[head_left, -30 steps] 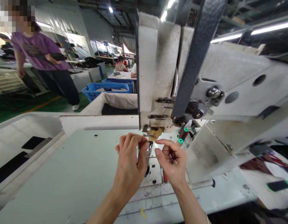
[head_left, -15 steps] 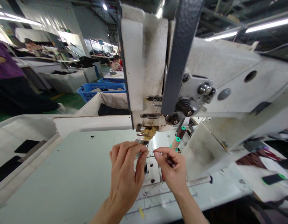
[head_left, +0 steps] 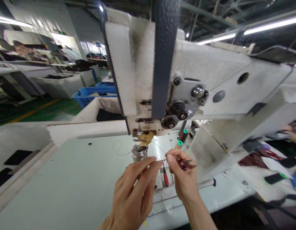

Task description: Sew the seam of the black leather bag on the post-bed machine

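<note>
A big white sewing machine (head_left: pixel 198 73) fills the upper view, its head hanging over a pale table (head_left: pixel 66 179). Below the needle area stands a round metal post (head_left: pixel 138 151). My left hand (head_left: pixel 136 195) reaches up with thumb and forefinger pinched on a thin thread (head_left: pixel 159 149) just below the needle bar. My right hand (head_left: pixel 183 179) pinches the same thread at its fingertips and also grips small thread snips (head_left: pixel 188 164), whose blades point right. A red-handled tool (head_left: pixel 166 178) lies on the machine bed between my hands.
Green-capped thread spools (head_left: pixel 183 137) stand behind the machine's bed. A blue crate (head_left: pixel 90 95) and white fabric-lined bins (head_left: pixel 59 84) sit at the back left. Dark fabric pieces lie in a tray (head_left: pixel 13 158) on the left. Assorted small items and another person's hand (head_left: pixel 293 135) are at far right.
The view has swung left and closer, and the person in purple is out of sight. My left hand dropped from the post's top; both hands now stretch a thread between them.
</note>
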Demonstrator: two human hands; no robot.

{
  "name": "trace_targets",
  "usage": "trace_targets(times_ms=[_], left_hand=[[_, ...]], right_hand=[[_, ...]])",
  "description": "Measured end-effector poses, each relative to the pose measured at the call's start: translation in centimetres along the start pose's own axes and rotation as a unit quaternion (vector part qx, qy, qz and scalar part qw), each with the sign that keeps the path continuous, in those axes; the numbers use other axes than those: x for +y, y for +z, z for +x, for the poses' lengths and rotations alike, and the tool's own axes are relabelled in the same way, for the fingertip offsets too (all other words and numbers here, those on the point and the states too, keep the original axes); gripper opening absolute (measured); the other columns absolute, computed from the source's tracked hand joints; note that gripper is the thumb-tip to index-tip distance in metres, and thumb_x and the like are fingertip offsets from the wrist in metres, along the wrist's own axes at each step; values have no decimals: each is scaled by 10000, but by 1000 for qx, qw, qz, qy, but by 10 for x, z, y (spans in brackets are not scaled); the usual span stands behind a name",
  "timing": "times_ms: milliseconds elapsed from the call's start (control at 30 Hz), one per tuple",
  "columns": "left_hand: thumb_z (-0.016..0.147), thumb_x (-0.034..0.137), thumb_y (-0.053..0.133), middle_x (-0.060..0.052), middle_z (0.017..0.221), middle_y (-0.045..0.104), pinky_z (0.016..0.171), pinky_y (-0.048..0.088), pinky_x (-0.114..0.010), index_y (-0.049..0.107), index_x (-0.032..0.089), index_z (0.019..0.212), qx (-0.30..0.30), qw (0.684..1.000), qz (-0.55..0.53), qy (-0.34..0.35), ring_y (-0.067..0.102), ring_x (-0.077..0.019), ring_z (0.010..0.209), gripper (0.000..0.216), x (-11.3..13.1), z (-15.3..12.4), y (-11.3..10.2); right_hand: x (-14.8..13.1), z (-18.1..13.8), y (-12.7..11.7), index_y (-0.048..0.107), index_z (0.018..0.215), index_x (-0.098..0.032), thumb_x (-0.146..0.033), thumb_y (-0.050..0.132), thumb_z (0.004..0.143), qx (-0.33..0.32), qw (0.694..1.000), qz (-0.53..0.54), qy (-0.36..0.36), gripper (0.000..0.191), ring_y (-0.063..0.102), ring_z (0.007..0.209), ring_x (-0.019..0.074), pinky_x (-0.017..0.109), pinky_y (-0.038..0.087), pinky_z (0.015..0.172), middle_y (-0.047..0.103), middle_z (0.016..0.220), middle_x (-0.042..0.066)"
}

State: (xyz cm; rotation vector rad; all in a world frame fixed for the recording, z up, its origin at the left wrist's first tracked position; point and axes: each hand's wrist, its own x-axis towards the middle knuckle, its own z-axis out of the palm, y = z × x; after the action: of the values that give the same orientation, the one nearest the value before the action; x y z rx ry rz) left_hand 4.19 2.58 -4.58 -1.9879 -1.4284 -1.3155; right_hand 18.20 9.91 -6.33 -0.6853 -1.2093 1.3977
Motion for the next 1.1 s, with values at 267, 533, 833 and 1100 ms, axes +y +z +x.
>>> trace_targets(times_ms=[267,533,833,1100], left_hand=[[912,92,569,-43,1107,695,900,511,-330,596,188,1233,-87,996,32,1,633,-166,964,336,0,6,8],[880,107,650,-33,1004,677,854,508,-322,639,196,1136,-60,996,58,-23,616,-157,902,271,-1,-2,1],[858,106,671,-22,937,675,829,489,-348,654,209,1042,-59,996,63,-38,602,-166,857,212,-3,2,-3],[840,85,680,-24,905,674,804,467,-349,660,200,977,-46,996,66,-43,590,-169,849,180,-2,4,-5]], right_hand=[[-3,-2,-8,720,868,-170,-362,724,882,5,996,-92,2,193,320,551,77,241,229,520,435,595,-56],[-13,10,15,739,844,-157,-363,724,858,10,992,-122,-20,207,303,525,76,231,230,498,372,554,-68],[-8,19,30,782,863,-183,-321,733,849,7,991,-127,-37,148,268,490,66,222,208,457,312,529,-81],[-3,22,37,776,856,-179,-306,715,861,0,989,-140,-50,141,249,496,65,222,194,456,287,534,-83]])
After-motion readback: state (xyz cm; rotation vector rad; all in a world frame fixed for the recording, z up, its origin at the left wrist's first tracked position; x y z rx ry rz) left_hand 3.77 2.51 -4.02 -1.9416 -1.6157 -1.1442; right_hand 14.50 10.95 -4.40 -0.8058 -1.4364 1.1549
